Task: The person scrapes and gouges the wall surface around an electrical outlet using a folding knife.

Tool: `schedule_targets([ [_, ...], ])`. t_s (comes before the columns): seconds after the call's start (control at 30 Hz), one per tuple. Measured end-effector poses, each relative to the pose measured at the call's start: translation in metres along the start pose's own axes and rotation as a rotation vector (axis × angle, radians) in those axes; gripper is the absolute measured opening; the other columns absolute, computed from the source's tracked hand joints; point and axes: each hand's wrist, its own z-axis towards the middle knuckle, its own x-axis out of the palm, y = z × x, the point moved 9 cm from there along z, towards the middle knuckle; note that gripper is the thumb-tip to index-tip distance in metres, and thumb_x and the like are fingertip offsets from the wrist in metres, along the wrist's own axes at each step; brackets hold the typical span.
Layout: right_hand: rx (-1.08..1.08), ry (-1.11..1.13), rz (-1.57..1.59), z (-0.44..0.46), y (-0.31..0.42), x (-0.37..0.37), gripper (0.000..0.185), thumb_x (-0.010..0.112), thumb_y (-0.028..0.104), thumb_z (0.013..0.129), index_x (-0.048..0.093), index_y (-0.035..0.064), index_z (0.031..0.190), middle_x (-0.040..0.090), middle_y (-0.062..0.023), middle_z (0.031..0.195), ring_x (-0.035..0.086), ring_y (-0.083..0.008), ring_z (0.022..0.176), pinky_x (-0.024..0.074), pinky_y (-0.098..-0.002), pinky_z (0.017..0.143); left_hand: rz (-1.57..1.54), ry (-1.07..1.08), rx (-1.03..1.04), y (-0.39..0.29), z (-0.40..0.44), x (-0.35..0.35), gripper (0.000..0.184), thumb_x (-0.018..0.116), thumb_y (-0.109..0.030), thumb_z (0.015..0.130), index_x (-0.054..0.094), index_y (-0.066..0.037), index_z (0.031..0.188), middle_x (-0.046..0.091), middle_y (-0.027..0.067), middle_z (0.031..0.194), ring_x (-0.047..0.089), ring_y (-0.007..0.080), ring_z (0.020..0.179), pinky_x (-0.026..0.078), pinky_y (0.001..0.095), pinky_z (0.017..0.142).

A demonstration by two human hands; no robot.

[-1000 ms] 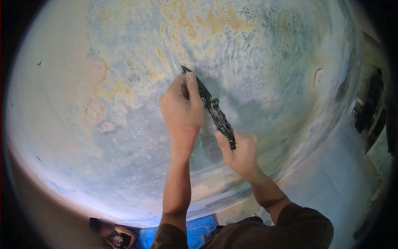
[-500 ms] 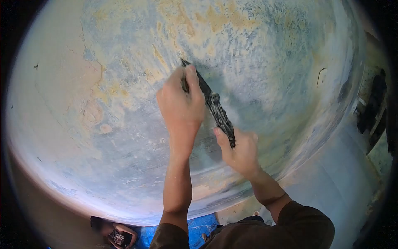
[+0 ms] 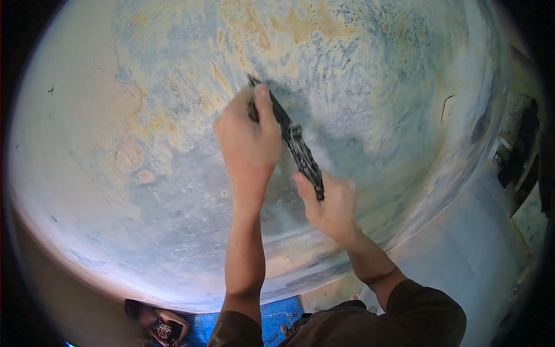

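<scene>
A long, dark hand tool (image 3: pixel 303 155) with a thin pointed front and a bulky, wrapped-looking middle slants across the view; its exact kind I cannot make out. My left hand (image 3: pixel 248 130) grips its front part, fingers curled and thumb along it. Lower right, my right hand (image 3: pixel 332 209) is closed around its rear end. The tip is at the big curved, rounded surface (image 3: pixel 191 191), blotched blue-grey, white and ochre. Whether the tip presses on it or hovers just above, I cannot tell. A shadow lies beside the tool on the right.
Another person (image 3: pixel 165 327) is low at the bottom left, near a blue sheet (image 3: pixel 272 320). Fine cracks run down the surface's left side. A thin bent dark mark (image 3: pixel 446 108) shows at the right. Dark objects (image 3: pixel 520 150) lie beyond the right edge, above a pale grey panel (image 3: pixel 462 248).
Both my hands and the tool have shifted slightly up and to the left across the surface. The hold on the tool looks the same.
</scene>
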Motion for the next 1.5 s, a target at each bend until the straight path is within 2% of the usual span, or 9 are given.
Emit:
schedule_targets([
  [0.23, 0.028, 0.062, 0.013, -0.012, 0.005, -0.001, 0.034, 0.063, 0.029, 0.094, 0.062, -0.0001, 0.075, 0.056, -0.0117, 0.054, 0.056, -0.0283, 0.044, 0.0433, -0.0356, 0.046, -0.015, -0.006, -0.022, 0.000, -0.010, -0.002, 0.029, 0.056, -0.017, 0.095, 0.057, 0.003, 0.074, 0.048, 0.0201, 0.056, 0.039, 0.0311, 0.046, 0.035, 0.0380, 0.049],
  [0.33, 0.025, 0.030, 0.017, -0.020, 0.002, 0.000, 0.041, 0.064, 0.037, 0.092, 0.063, 0.0016, 0.070, 0.059, -0.0099, 0.052, 0.060, -0.0306, 0.045, 0.0449, -0.0387, 0.045, -0.029, 0.075, -0.095, 0.009, -0.024, 0.001, 0.039, 0.057, -0.026, 0.097, 0.052, 0.004, 0.072, 0.040, 0.0091, 0.055, 0.033, 0.0118, 0.056, 0.031, 0.0332, 0.051],
  [0.43, 0.011, 0.013, -0.011, -0.007, 0.005, -0.004, 0.041, 0.064, 0.036, 0.092, 0.064, 0.0017, 0.071, 0.061, -0.0094, 0.054, 0.062, -0.0304, 0.047, 0.0458, -0.0391, 0.046, 0.016, 0.019, -0.002, 0.000, -0.009, 0.001, 0.029, 0.056, -0.016, 0.095, 0.058, 0.004, 0.074, 0.050, 0.0211, 0.058, 0.041, 0.0346, 0.048, 0.037, 0.0386, 0.050],
  [0.67, 0.062, 0.039, 0.006, -0.006, 0.004, -0.010, 0.040, 0.065, 0.035, 0.092, 0.065, 0.0015, 0.072, 0.060, -0.0110, 0.053, 0.061, -0.0307, 0.046, 0.0458, -0.0405, 0.047, 0.009, 0.040, -0.033, -0.008, -0.006, 0.000, 0.030, 0.056, -0.015, 0.095, 0.057, 0.004, 0.071, 0.050, 0.0207, 0.057, 0.041, 0.0296, 0.046, 0.037, 0.0367, 0.049],
  [0.77, 0.079, 0.061, 0.011, -0.019, -0.002, -0.007, 0.040, 0.065, 0.036, 0.092, 0.065, 0.0016, 0.072, 0.059, -0.0117, 0.053, 0.061, -0.0307, 0.045, 0.0452, -0.0402, 0.047, -0.047, 0.084, -0.130, 0.009, -0.023, 0.005, 0.039, 0.058, -0.026, 0.096, 0.055, 0.005, 0.074, 0.041, 0.0090, 0.056, 0.035, 0.0119, 0.056, 0.033, 0.0328, 0.052],
  [0.87, 0.039, 0.032, -0.031, -0.009, 0.000, -0.009, 0.040, 0.065, 0.036, 0.092, 0.065, 0.0018, 0.071, 0.059, -0.0109, 0.053, 0.060, -0.0300, 0.045, 0.0449, -0.0394, 0.046, -0.017, 0.026, -0.019, 0.000, -0.012, 0.003, 0.030, 0.056, -0.015, 0.095, 0.057, 0.004, 0.073, 0.050, 0.0198, 0.056, 0.040, 0.0285, 0.045, 0.036, 0.0372, 0.048],
  [1.07, -0.010, 0.002, 0.039, 0.003, 0.012, -0.011, 0.035, 0.062, 0.028, 0.095, 0.062, -0.0010, 0.075, 0.051, -0.0121, 0.052, 0.052, -0.0267, 0.042, 0.0413, -0.0342, 0.046, -0.041, 0.007, -0.034, -0.007, 0.002, 0.003, 0.030, 0.056, -0.016, 0.095, 0.055, 0.003, 0.072, 0.047, 0.0200, 0.055, 0.037, 0.0290, 0.045, 0.035, 0.0374, 0.048],
  [1.17, 0.024, 0.026, 0.025, -0.019, 0.005, -0.005, 0.038, 0.064, 0.032, 0.093, 0.064, 0.0016, 0.072, 0.057, -0.0105, 0.053, 0.058, -0.0280, 0.044, 0.0435, -0.0368, 0.046, 0.006, 0.063, -0.044, 0.006, -0.018, 0.003, 0.038, 0.056, -0.025, 0.098, 0.057, 0.006, 0.076, 0.041, 0.0062, 0.056, 0.034, 0.0105, 0.056, 0.032, 0.0306, 0.051],
  [1.5, 0.029, -0.031, 0.041, 0.009, 0.014, -0.009, 0.037, 0.066, 0.033, 0.091, 0.064, 0.0029, 0.070, 0.058, -0.0106, 0.052, 0.060, -0.0308, 0.045, 0.0445, -0.0398, 0.046, -0.048, 0.047, -0.060, 0.000, 0.005, 0.002, 0.038, 0.057, -0.026, 0.098, 0.057, 0.005, 0.075, 0.043, 0.0095, 0.056, 0.035, 0.0119, 0.056, 0.034, 0.0318, 0.052],
])
